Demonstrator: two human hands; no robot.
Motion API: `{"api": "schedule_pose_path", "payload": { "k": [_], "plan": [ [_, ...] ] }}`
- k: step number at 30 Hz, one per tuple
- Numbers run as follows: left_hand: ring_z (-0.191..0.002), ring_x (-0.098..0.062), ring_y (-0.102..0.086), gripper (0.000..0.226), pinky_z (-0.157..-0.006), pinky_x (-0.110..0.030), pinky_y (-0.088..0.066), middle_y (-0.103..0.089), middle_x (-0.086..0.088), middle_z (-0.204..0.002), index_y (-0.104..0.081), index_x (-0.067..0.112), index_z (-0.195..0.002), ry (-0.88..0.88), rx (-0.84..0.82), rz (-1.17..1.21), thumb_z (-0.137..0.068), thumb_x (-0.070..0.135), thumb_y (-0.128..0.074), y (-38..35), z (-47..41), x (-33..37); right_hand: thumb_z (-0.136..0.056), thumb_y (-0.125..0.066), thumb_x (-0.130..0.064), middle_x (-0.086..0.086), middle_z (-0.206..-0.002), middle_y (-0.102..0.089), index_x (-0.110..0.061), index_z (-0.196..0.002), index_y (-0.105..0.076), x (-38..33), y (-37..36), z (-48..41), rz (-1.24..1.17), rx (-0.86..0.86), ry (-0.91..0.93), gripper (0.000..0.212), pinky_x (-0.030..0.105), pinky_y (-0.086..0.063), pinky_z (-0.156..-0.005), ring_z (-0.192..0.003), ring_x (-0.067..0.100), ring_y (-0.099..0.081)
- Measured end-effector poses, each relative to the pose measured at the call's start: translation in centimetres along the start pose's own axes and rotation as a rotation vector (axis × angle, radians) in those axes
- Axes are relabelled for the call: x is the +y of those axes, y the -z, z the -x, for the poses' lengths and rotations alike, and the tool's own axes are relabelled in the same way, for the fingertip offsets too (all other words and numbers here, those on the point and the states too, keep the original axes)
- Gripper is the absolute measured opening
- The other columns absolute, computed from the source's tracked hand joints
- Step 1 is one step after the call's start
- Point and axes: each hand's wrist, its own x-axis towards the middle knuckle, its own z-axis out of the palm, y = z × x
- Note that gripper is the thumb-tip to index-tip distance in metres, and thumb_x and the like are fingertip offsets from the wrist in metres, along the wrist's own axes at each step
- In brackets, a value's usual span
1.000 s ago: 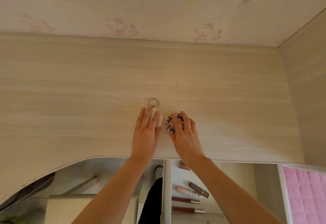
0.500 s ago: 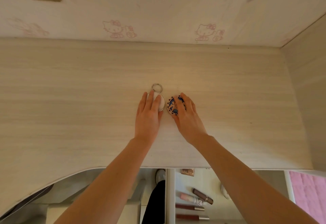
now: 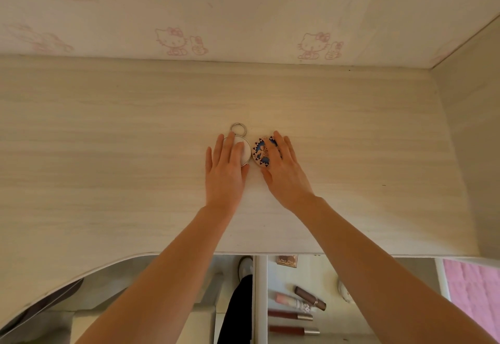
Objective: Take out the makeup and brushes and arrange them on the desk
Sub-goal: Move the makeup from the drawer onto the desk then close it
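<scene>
Down by the near edge, below the forearms, an open drawer [image 3: 328, 327] is holding most of the makeup: two red-brown lip tubes [image 3: 290, 315] are lying crosswise with their metal ends to the right, while a pink tube [image 3: 289, 300] and a brown lipstick [image 3: 309, 294] are lying slanted beside them. Judging by that, the arranging is only just getting going.

Further out on the table [image 3: 108, 154], the left grip [image 3: 226, 170] is lying flat, its straight fingers pressing on a white round compact [image 3: 245, 151] and clasping nothing. The right grip [image 3: 286, 173] is resting the same way, with its fingers spread straight over a blue patterned compact [image 3: 260, 155] and closing round nothing.

Both pieces are sitting mid-table, just beside each other, with a thin gap showing between them. The white one is pointing its metal ring [image 3: 238, 129] away towards the wall, so its axis is running near to far. The blue one is oval, with its long axis also running near to far and its far end leaning slightly right.

Risks, as I am judging them: flat fingers are steering by friction alone, so an uneven push could be spinning either piece off line or knocking the two together. The ring looks loose and may be swinging askew. Forearms drawing back could be catching the open drawer.
</scene>
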Motion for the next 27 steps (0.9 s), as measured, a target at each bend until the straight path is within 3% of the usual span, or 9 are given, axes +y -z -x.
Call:
{"api": "schedule_pose_path", "payload": {
  "k": [4, 13, 22, 27],
  "plan": [
    [-0.146, -0.028, -0.021, 0.053, -0.117, -0.047, -0.021, -0.033, -0.009, -0.154, -0.043, 0.009, -0.139, -0.031, -0.015, 0.005, -0.090, 0.014, -0.063, 0.3, 0.6, 0.1, -0.096, -0.049, -0.014, 0.009, -0.159, -0.009, -0.008, -0.149, -0.019, 0.1, 0.6, 1.0, -0.019, 0.026, -0.002, 0.061, 0.037, -0.020, -0.118, -0.148, 0.026, -0.001],
    [-0.141, -0.030, -0.032, 0.044, -0.112, -0.048, -0.033, -0.045, -0.011, -0.146, -0.050, 0.005, -0.135, -0.037, 0.031, 0.035, -0.092, 0.012, -0.059, 0.6, 6.4, 1.8, -0.098, -0.044, -0.016, 0.009, -0.157, -0.018, -0.006, -0.149, -0.020, 2.3, 1.5, 7.2, -0.002, 0.002, -0.003, 0.057, 0.032, -0.014, -0.120, -0.148, 0.023, -0.004],
    [-0.139, -0.025, -0.037, 0.037, -0.110, -0.040, -0.038, -0.055, -0.005, -0.137, -0.055, 0.007, -0.131, 0.005, 0.069, 0.126, -0.094, 0.012, -0.056, -1.5, 17.6, 7.0, -0.101, -0.040, -0.021, 0.009, -0.155, -0.026, -0.006, -0.148, -0.025, 6.4, 1.6, 17.5, 0.015, -0.002, 0.060, 0.052, 0.028, -0.011, -0.117, -0.147, 0.022, -0.009],
    [-0.137, -0.026, -0.040, 0.038, -0.107, -0.040, -0.041, -0.056, -0.005, -0.136, -0.057, 0.008, -0.130, 0.003, 0.039, 0.113, -0.092, 0.012, -0.059, -3.8, 24.0, 10.3, -0.100, -0.040, -0.021, 0.005, -0.155, -0.027, -0.009, -0.148, -0.025, 9.0, 1.4, 23.7, 0.008, -0.016, 0.079, 0.052, 0.029, -0.017, -0.115, -0.147, 0.019, -0.008]
  ]
}}
